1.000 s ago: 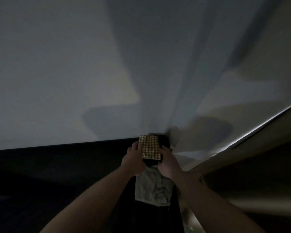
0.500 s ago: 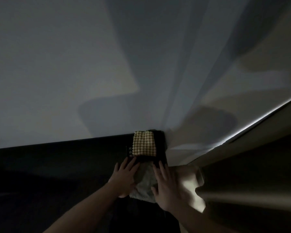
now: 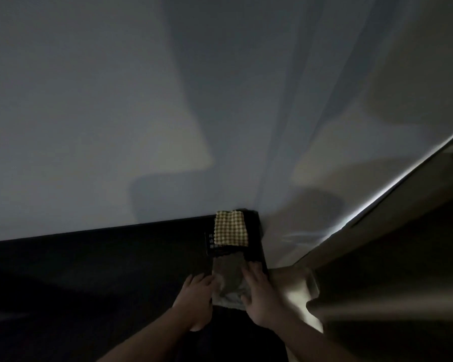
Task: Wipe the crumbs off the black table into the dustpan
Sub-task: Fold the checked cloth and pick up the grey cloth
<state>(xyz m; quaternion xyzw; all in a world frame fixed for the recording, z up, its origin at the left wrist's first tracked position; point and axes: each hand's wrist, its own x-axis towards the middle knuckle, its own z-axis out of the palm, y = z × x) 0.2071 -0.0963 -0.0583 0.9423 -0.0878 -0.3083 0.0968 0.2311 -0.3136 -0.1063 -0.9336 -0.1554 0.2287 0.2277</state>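
Dim light leaves nearly everything here in shadow, and the black tabletop (image 3: 94, 262) runs as a dark slab under a pale wall (image 3: 89, 113), its far right corner butting into the fold where two walls meet. My grey cloth (image 3: 229, 283) lies flat near that corner, and my left hand (image 3: 196, 299) rests at its left edge with the fingers (image 3: 194, 279) straight and slightly spread, while my right hand (image 3: 259, 296) presses on its right side, fingers (image 3: 251, 270) extended and close together, gripping nothing. Just beyond the cloth sits a yellow checked cloth (image 3: 230, 228) on something dark with faint pale lettering (image 3: 211, 242) that I cannot read. I see no dustpan anywhere, and the crumbs are invisible to me against the black surface. That is my main worry: wiping blind, I could push crumbs toward the far corner, where they would pack against the wall or under the checked cloth, or sweep them over the right edge of the tabletop, which lies right beside my right hand, with nothing set there to catch them. Flat palms on a loose cloth could also let it bunch or slide and ride over crumbs. I judge I should place the dustpan at the edge before I stroke.
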